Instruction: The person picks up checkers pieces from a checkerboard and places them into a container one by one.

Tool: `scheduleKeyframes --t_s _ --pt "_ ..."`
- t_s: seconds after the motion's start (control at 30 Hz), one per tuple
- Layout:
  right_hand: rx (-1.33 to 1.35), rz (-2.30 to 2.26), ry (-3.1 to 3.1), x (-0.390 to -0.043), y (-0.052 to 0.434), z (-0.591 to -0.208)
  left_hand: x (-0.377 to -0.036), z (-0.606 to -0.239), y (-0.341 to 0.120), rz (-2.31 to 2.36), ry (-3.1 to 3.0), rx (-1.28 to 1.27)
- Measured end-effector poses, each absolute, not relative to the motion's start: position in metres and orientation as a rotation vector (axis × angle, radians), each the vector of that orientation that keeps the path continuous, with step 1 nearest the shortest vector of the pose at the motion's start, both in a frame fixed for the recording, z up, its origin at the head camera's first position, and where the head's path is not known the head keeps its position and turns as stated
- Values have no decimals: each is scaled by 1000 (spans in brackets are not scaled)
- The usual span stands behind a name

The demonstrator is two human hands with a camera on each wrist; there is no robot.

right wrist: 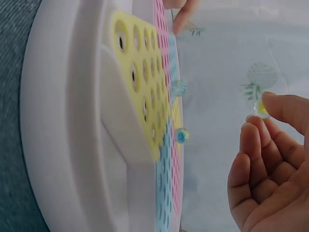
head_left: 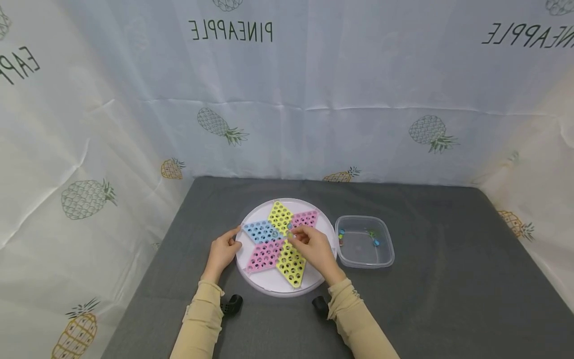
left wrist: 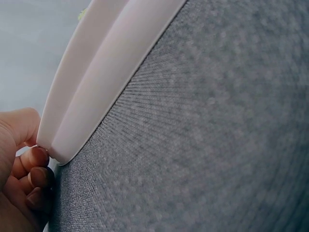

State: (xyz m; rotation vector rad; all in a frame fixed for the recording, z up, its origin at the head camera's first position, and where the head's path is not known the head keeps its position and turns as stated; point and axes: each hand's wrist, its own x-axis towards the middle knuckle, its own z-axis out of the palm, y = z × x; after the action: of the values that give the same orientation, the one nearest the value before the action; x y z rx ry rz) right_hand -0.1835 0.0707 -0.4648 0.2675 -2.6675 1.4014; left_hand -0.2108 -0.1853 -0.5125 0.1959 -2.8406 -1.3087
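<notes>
A round white Chinese checkers board (head_left: 269, 286) is seen on the grey counter (head_left: 426, 309), its star-shaped field split into yellow, pink and blue perforated sections. The board's left rim is held by the left hand (head_left: 222, 252); in the left wrist view the fingertips (left wrist: 36, 157) are curled against the rim's edge, so the grip there is closed on the board. Over the middle of the star, the right hand (head_left: 314, 248) is held just above the holes. In the right wrist view a small yellowish marble (right wrist: 261, 109) is pinched between thumb and forefinger, clear of the board's surface, while the other fingers are loosely bent. Two marbles are already seated in the field: a pale clear one (right wrist: 178, 87) and a blue one (right wrist: 181, 136), near each other around the star's centre. Just beside the board on its right, a clear plastic container (head_left: 364, 263) is set on the counter, with a few coloured marbles (head_left: 375, 242) lying inside. A pineapple-printed curtain (head_left: 314, 99) is hung behind and along both sides.
</notes>
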Motion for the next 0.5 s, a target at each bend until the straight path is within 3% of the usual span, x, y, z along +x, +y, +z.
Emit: scheduleKeyframes --t_s 0.5 --pt "194 1418 -2551 -180 95 -464 -211 -513 -185 -1282 -2849 183"
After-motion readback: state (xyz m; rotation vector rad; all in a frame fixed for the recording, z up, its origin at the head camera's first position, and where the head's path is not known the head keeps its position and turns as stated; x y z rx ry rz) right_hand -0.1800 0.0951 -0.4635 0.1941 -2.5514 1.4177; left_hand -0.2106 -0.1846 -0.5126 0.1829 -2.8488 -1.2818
